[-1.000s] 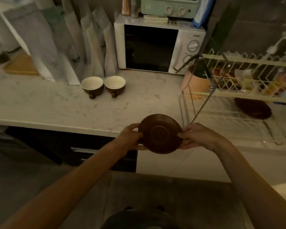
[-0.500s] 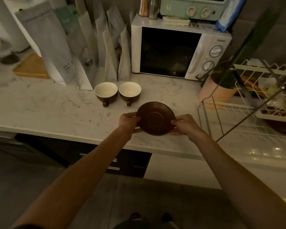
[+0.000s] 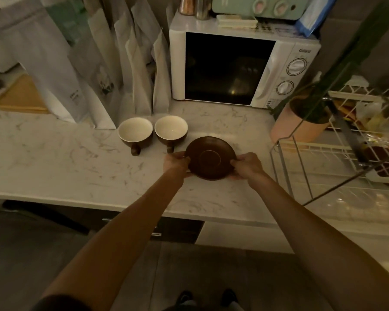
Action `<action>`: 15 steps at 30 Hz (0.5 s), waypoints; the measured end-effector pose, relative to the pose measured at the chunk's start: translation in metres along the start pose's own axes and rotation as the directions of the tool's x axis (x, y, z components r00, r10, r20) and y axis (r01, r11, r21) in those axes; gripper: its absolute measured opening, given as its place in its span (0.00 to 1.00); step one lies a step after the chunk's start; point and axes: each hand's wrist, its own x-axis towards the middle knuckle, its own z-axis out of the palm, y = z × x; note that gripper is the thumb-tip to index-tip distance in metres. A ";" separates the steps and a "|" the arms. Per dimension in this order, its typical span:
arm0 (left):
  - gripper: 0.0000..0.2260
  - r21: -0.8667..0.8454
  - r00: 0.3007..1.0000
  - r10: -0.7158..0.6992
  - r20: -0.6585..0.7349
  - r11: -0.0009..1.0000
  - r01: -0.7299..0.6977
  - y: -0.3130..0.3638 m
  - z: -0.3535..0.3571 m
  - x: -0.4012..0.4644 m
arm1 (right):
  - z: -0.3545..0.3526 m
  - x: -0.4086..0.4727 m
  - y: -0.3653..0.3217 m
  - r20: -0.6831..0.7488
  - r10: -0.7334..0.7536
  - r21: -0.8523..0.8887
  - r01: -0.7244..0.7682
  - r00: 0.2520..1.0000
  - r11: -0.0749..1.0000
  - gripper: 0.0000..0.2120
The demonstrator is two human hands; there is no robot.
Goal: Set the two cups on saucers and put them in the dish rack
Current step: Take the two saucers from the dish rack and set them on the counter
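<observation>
A dark brown saucer [image 3: 210, 157] is held low over the marble counter [image 3: 54, 160], my left hand [image 3: 175, 163] gripping its left rim and my right hand [image 3: 247, 164] its right rim. Just behind and to its left stand two brown cups with cream insides, side by side: the left cup [image 3: 135, 132] and the right cup [image 3: 170, 129], handles pointing toward me. The white wire dish rack [image 3: 337, 151] stands at the right; something dark brown lies in it, half hidden by the wires.
A white microwave [image 3: 238, 68] stands behind the cups, with a green appliance on top. Several tall paper bags [image 3: 121, 70] lean at the back left. A pink plant pot [image 3: 299, 126] sits between microwave and rack. The counter's front edge runs below my hands.
Both hands have carried the saucer forward from beyond the counter's edge to over the counter, close to the right cup. The view has shifted left, away from the rack.
</observation>
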 end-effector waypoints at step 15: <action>0.14 -0.055 1.000 0.010 -0.005 0.998 -0.010 0.004 0.026 0.048 | -0.002 0.037 -0.015 -0.046 0.052 -0.012 -0.053 0.998 0.999 0.16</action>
